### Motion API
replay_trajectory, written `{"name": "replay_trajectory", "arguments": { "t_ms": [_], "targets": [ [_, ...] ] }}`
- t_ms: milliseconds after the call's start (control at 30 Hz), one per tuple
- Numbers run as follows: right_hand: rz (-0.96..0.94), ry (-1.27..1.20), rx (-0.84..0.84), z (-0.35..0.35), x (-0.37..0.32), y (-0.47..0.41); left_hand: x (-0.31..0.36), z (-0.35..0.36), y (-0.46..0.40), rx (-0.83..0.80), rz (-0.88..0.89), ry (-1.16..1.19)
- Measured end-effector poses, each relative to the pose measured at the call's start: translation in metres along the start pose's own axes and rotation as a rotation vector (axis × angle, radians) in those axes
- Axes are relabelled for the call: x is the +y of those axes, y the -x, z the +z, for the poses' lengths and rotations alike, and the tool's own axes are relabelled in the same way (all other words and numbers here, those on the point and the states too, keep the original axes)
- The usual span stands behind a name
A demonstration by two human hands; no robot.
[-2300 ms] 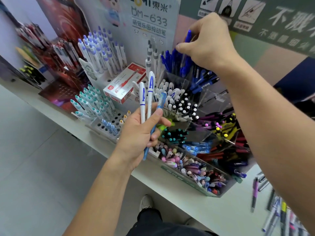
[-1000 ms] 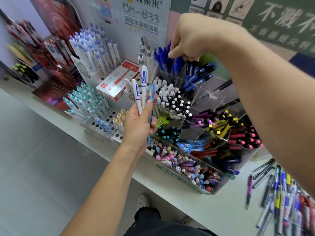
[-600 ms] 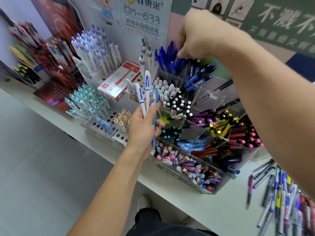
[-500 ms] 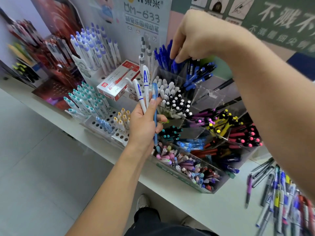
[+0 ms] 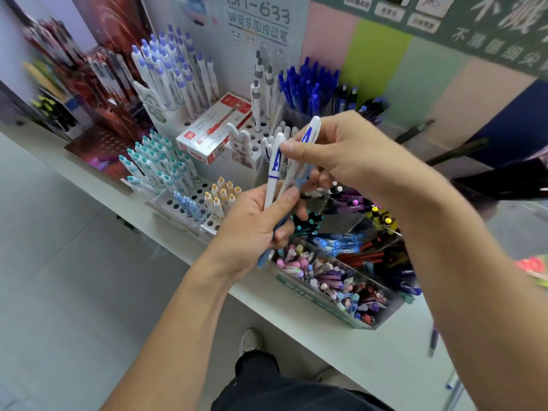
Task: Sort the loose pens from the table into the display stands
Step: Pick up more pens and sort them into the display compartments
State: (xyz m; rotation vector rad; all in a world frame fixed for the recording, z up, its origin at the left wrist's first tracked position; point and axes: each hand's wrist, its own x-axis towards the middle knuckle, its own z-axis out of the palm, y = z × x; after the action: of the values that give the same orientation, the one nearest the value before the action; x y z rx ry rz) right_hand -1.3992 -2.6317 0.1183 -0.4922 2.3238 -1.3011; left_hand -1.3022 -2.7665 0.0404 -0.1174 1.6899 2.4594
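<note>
Left hand (image 5: 255, 229) grips 2 white pens (image 5: 274, 170) upright while right hand (image 5: 341, 152), fingers curled, pinches 1.

Both forearms bare, no sleeves, nothing on either wrist. Left hand (image 5: 255, 229) and right hand (image 5: 347, 152) ungloved. Below the hands: dark trousers (image 5: 284, 387), one light sneaker (image 5: 250, 341) (motion-blurred).

Left hand (image 5: 255, 229) grips white pens (image 5: 274, 173); right hand (image 5: 341, 152) pinches one (blue-marked).
</note>
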Motion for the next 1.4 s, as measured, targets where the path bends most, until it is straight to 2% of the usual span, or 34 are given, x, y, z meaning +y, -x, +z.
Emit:
{"name": "replay_trajectory", "arguments": {
  "t_ms": [67, 133, 233, 267, 367, 467, 533, 600, 700, 800, 867, 967, 1133, 1300, 1400],
  "targets": [
    [-0.076, -0.033, 0.055, 0.001, 0.007, -0.001, 0.001, -0.002, -0.001, 0.010, -0.045, -0.141],
    [-0.122, 0.005, 0.016, -0.006, 0.006, 0.004, 0.003, -0.004, -0.002, 0.011, -0.067, -0.352],
    [-0.086, 0.023, -0.063, -0.008, 0.004, 0.009, 0.004, -0.007, -0.003, 0.012, 0.038, -0.846],
    [-0.078, 0.018, -0.074, -0.006, 0.004, 0.009, 0.005, -0.006, -0.004, 0.023, 0.050, -0.917],
    [-0.097, -0.011, -0.009, -0.014, 0.005, 0.013, 0.005, -0.003, -0.007, 0.109, 0.048, -0.893],
    [-0.180, 0.037, 0.284, -0.045, 0.001, 0.028, 0.003, -0.012, -0.007, 0.284, 0.085, -0.841],
    [-0.220, 0.138, 0.442, -0.062, -0.002, 0.034, 0.001, -0.025, -0.012, 0.488, 0.146, -0.755],
    [-0.227, 0.223, 0.490, -0.062, -0.006, 0.034, -0.002, -0.032, -0.026, 0.619, 0.188, -0.716],
    [-0.224, 0.311, 0.503, -0.042, -0.012, 0.024, -0.005, -0.026, -0.051, 0.646, 0.253, -0.789],
    [-0.248, 0.417, 0.520, -0.016, -0.015, 0.005, -0.009, -0.026, -0.070, 0.739, 0.365, -0.795],
    [-0.265, 0.562, 0.506, -0.002, -0.012, -0.008, -0.012, -0.033, -0.074, 0.728, 0.401, -0.787],
    [-0.228, 0.726, 0.436, 0.020, -0.004, -0.023, -0.012, -0.046, -0.073, 0.618, 0.379, -0.778],
    [-0.175, 0.780, 0.384, 0.018, -0.009, -0.031, -0.010, -0.053, -0.064, 0.513, 0.338, -0.799],
    [-0.176, 0.922, 0.446, 0.011, -0.024, -0.027, -0.013, -0.044, -0.064, 0.508, 0.306, -0.872],
    [-0.181, 0.925, 0.461, 0.022, -0.024, -0.028, -0.014, -0.046, -0.066, 0.486, 0.276, -0.832]
  ]
}}
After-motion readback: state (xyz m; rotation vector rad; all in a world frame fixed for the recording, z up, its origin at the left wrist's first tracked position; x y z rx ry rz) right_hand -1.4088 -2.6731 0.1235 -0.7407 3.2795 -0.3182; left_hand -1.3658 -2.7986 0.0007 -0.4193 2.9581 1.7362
